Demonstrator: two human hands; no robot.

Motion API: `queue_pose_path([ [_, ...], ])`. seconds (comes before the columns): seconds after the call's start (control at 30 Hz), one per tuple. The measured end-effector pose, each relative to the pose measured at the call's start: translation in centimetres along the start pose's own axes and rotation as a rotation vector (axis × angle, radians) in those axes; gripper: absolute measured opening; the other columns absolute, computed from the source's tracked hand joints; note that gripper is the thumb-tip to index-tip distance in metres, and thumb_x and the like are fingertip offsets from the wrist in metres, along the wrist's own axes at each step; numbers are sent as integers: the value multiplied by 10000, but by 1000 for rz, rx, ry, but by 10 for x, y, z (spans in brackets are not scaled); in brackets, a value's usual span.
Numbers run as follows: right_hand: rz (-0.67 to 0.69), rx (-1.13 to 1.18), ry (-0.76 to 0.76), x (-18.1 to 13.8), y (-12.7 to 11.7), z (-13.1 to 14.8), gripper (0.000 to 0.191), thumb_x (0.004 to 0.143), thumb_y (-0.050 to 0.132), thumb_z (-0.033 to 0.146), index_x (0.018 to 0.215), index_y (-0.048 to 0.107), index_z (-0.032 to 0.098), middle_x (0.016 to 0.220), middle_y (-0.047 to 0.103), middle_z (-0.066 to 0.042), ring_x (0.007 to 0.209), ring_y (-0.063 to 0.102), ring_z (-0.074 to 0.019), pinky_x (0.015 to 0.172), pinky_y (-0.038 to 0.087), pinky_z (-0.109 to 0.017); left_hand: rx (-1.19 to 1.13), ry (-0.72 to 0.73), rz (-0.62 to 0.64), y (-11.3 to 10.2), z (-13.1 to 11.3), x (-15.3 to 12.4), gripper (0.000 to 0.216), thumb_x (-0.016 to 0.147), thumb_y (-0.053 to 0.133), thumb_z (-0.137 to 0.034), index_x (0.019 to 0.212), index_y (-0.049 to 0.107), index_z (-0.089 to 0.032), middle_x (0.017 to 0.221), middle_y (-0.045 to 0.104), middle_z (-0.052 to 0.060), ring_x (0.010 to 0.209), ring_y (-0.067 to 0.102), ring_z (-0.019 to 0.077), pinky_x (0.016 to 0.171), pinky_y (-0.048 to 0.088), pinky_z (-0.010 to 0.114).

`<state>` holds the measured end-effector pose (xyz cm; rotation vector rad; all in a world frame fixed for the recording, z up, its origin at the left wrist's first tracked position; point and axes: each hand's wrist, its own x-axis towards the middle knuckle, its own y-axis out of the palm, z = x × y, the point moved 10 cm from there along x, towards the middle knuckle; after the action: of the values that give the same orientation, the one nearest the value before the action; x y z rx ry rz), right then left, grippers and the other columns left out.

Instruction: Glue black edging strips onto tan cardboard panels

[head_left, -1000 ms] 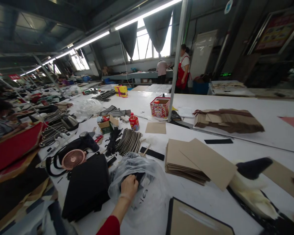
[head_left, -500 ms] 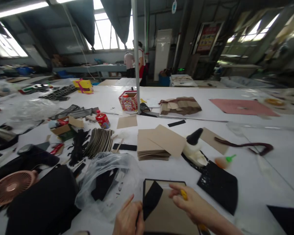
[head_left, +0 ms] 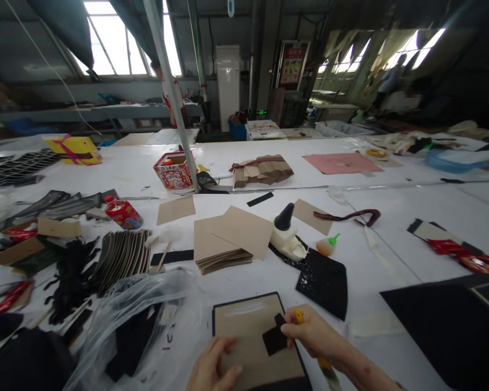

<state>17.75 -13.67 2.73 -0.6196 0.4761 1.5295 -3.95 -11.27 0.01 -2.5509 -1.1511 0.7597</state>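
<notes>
Pinching black piece [head_left: 272, 342]: right fingers [head_left: 292, 330] closed (yellow handle [head_left: 299, 315] also gripped); left fingers [head_left: 222, 345] spread over board [head_left: 248, 331].

1. A red bottle [head_left: 123, 213] sits to the right of an open carton [head_left: 60, 227].
2. A patterned red box [head_left: 173, 174] stands just beside a slanting metal pole [head_left: 172, 89].
3. A yellow package [head_left: 83, 150], bound in pink, lies farther left.
4. A pink sheet [head_left: 324, 163] lies flat, left of a blue basin [head_left: 440, 163].
5. Behind, a white cabinet [head_left: 229, 89] stands left of a framed red poster [head_left: 293, 65].
6. One person [head_left: 176, 102] is partly hidden by the pole.
</notes>
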Motion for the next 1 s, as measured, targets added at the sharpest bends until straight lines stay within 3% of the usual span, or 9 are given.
queue_pose_path([
  [0.07,45,-18,-44,-9,9,12,76,613,548,217,597,481,186,467,571,39,323,287,-37,318,146,-163,8,129,-73,-10,-30,6,669,707,646,-409,1311,427,-224,1348,461,123,1119,518,254,959,408,369],
  [0.13,146,-26,-110,-22,24,32,66,598,575,174,568,517,168,468,549,49,397,419,-56,378,243,-148,-68,246,-25,-5,-64,13,778,657,699,-466,1340,392,-252,1476,303,100,1334,297,286,1100,238,418],
  [0.2,243,-12,-162,-36,36,51,56,603,591,156,558,560,154,481,541,49,464,471,-73,437,291,-152,-201,282,109,8,-90,18,626,637,717,-497,1186,545,-250,1411,407,86,1315,330,286,1092,244,412],
  [0.27,229,-12,-176,-42,30,61,71,625,578,169,558,588,149,487,541,43,443,425,-67,428,269,-163,-383,200,245,22,-96,22,392,654,704,-507,897,620,-211,1097,623,66,1065,548,239,945,390,356],
  [0.37,25,-82,-163,-33,-3,54,111,646,544,199,548,574,156,475,523,40,394,336,-62,394,219,-185,-622,-5,323,30,-72,23,395,647,706,-525,698,500,-192,635,545,-45,607,496,96,613,380,231],
  [0.5,-186,-196,-145,-4,-39,19,162,678,517,210,526,463,188,441,504,41,399,367,-80,415,250,-198,-515,-150,215,15,-11,26,488,566,729,-589,667,481,-181,575,451,-76,527,387,56,512,299,204],
  [0.63,-269,-336,-203,24,-41,-5,222,718,501,188,522,398,205,431,458,57,453,442,-107,468,294,-209,-354,-275,34,-6,35,34,588,549,543,-797,611,400,-230,428,355,-107,358,305,64,382,258,228],
  [0.8,-357,-438,-204,46,-37,-13,262,745,517,168,531,373,209,471,397,71,517,408,-121,514,258,-238,-180,-248,-148,-30,38,48,536,663,393,-774,643,396,-238,420,343,-103,377,329,86,401,282,235],
  [1.0,-407,-532,-157,60,-38,-19,291,770,540,168,524,389,205,498,437,52,546,419,-137,534,237,-255,3,-255,-247,-50,45,60,370,750,419,-568,600,447,-231,507,453,-47,537,466,142,542,358,269],
])
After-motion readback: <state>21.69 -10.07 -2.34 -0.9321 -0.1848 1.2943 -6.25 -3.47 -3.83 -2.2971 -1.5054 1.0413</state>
